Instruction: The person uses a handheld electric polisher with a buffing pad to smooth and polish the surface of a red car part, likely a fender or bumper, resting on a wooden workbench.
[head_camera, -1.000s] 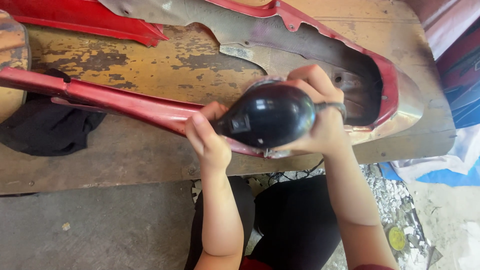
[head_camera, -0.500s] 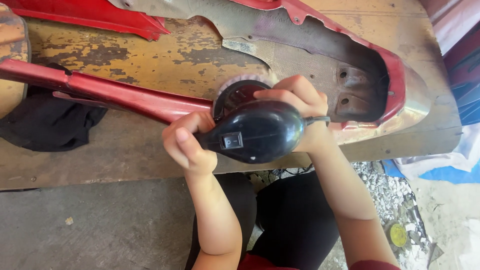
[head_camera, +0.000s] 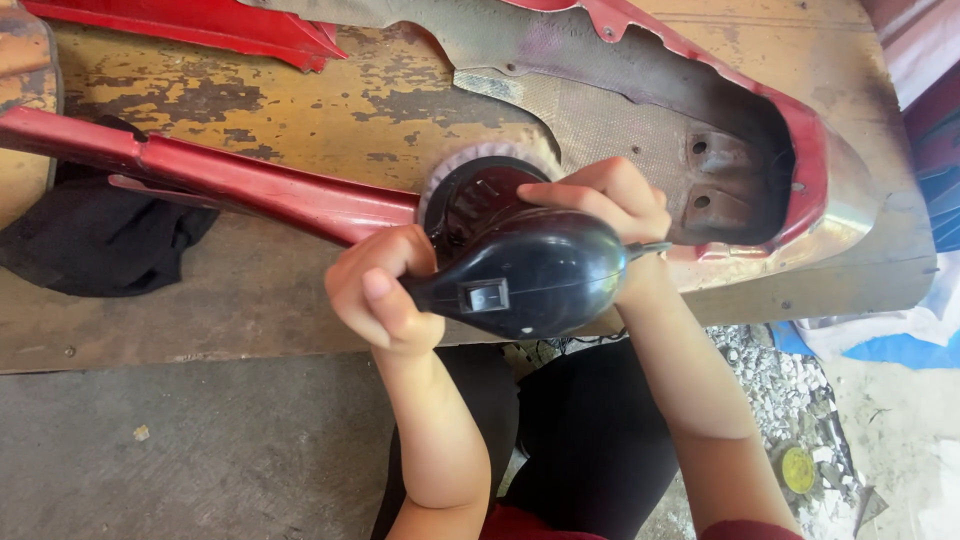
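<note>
A black electric sander (head_camera: 525, 270) with a round pad (head_camera: 480, 165) presses down on the lower rail of a red body panel (head_camera: 250, 190). My left hand (head_camera: 380, 290) is closed around the sander's narrow handle end. My right hand (head_camera: 600, 200) grips the top of its bulbous body. The panel's grey, bare underside (head_camera: 620, 110) curves up to the right, with a red rim (head_camera: 810, 140). It lies on a worn wooden board (head_camera: 300, 110) with flaking yellow paint.
A black cloth (head_camera: 90, 240) lies on the board at the left under the red rail. Another red part (head_camera: 200, 25) sits at the top left. Concrete floor (head_camera: 200, 450), gravel (head_camera: 780, 390) and a blue sheet (head_camera: 900, 350) lie below.
The sander has moved left along the red rail and tipped so its pad shows. Both hands moved with it, keeping their grip.
</note>
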